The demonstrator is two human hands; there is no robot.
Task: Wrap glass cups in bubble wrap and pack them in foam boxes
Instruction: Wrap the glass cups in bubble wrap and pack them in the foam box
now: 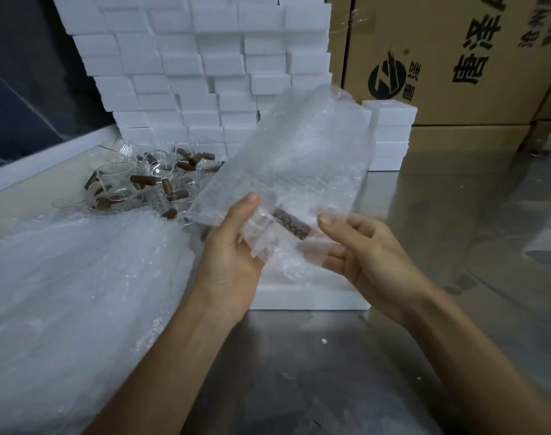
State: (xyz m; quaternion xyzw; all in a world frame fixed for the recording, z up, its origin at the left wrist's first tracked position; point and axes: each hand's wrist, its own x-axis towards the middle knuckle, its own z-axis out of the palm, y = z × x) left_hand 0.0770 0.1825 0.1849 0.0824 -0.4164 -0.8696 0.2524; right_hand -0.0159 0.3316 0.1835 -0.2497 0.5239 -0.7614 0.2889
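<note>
Bubble wrap everywhere on this bench. The person has a sheet of bubble wrap [299, 158] up in both hands, and a glass cup [286, 224] with a brown handle is tucked inside its lower end, showing through the plastic. The left hand [233, 249] is palm up under the bundle, thumb pressed over the top and fingers curled underneath, so it's got a proper hold. The right hand [362, 246] comes in from the other side, palm turned towards the left one, thumb on the wrap's edge and fingers curled loosely under it, more of a light pinch. Both forearms reach out over the steel table [299, 372]. Right below the hands sits a white foam box [308, 299]. To the left lies a loose pile of bubble wrap [73, 277], with more unwrapped cups [142, 180] behind it, against a stacked wall of foam boxes [198, 58]. Cardboard cartons [456, 58] stand at the back right.
</note>
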